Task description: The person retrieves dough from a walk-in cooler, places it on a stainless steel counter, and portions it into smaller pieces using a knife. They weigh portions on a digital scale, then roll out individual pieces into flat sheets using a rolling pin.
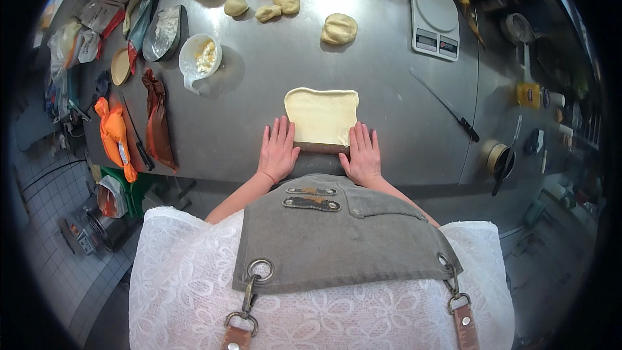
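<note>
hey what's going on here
A person's left hand and right hand are at the near corners of a flat sheet of dough on a metal table, fingers stretched out. A dark brown strip lies along the near edge. Farther back sits a round lump of dough, with smaller lumps to its left and a white scale to its right.

Place: pretty clearly a kitchen, a baking one by the looks of it; can't tell if it's a business or somebody's home
Worktop: big, bare grey metal, kinda shiny
Dough sheet: pale and flat, near the front edge
Dough lumps: roundish, sitting further back
Scale: white digital one, round platform
Jug: white, pale crumbly stuff inside
Apron: grey, brown straps
Floor: light tiles, off left
</note>
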A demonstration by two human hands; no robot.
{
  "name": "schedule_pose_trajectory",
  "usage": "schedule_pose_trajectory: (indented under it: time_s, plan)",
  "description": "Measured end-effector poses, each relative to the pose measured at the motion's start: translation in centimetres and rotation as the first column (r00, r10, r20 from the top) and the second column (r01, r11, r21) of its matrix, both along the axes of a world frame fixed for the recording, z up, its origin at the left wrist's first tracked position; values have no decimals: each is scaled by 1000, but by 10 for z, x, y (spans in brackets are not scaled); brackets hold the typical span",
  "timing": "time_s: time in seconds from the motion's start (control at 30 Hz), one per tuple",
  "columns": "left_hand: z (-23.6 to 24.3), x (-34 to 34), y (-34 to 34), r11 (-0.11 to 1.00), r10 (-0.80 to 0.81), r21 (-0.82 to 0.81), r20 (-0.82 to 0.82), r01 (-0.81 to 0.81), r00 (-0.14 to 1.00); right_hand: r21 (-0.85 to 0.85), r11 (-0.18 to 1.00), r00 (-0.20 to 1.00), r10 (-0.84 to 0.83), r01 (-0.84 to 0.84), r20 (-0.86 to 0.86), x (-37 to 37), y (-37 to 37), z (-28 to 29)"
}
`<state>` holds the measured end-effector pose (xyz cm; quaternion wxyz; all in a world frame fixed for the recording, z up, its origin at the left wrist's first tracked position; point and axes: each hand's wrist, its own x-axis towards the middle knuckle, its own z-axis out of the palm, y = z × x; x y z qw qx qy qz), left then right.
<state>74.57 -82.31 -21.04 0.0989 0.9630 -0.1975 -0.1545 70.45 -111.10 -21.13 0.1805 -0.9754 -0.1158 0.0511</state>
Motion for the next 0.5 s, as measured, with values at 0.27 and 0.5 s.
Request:
schedule_pose_trajectory:
  time_s: [0.27,0.5]
  plan:
    - [6,-61,20,993,-98,-53,117,105,988,2,998,994,-62,62,93,-75,19,0]
    - [14,-65,37,969,-73,-230,66,86,995,163,967,971,-216,197,105,-94,-11,10]
